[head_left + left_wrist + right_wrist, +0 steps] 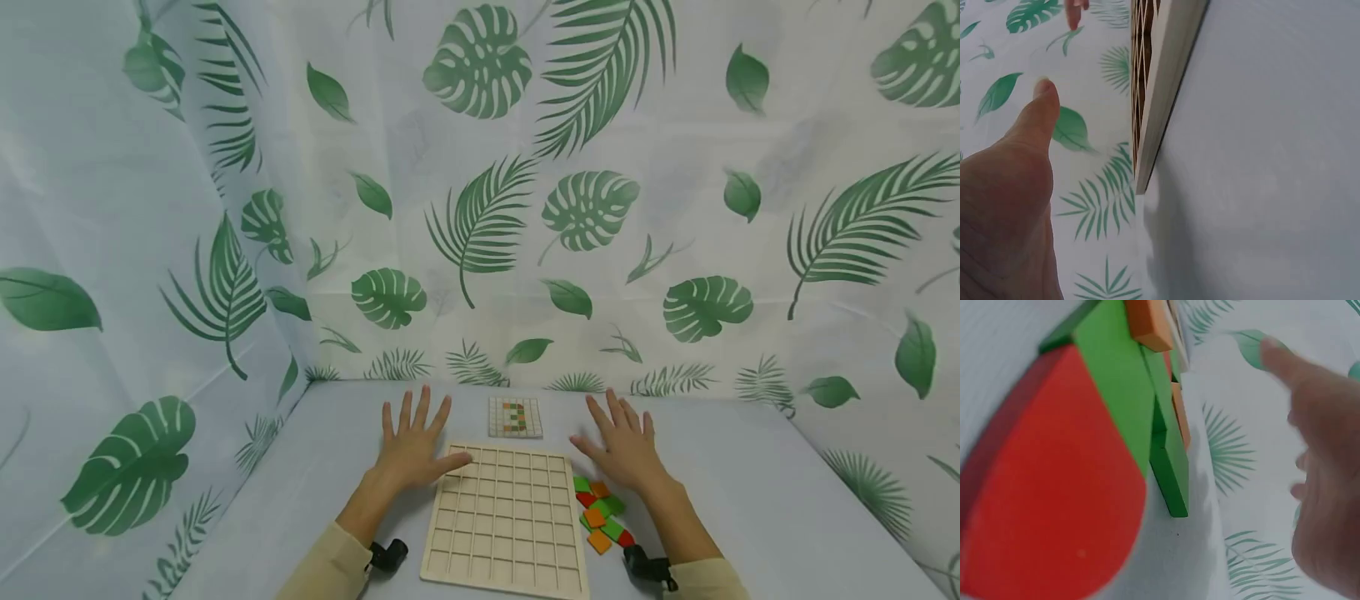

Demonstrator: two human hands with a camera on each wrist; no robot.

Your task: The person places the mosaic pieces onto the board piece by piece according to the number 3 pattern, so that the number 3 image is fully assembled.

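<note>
A pale wooden grid board (504, 523) lies on the table between both hands, its squares bare. My left hand (412, 450) spreads its fingers beside the board's far left corner, the thumb reaching over that corner; whether it touches is unclear. On the other side my right hand (625, 446) holds nothing, fingers spread, just beyond a loose pile of tiles. Among these are orange squares (599, 542), green pieces (1116, 369) and a red piece with a rounded edge (1063, 487). Past the board lies a small pattern card (515, 417) printed with a grid and coloured shapes.
A white sheet with green leaves (480, 225) hangs behind the table and along the left side. The pale table surface (795, 508) stretches to the right of the tiles. Black wrist devices (388, 555) sit on both forearms.
</note>
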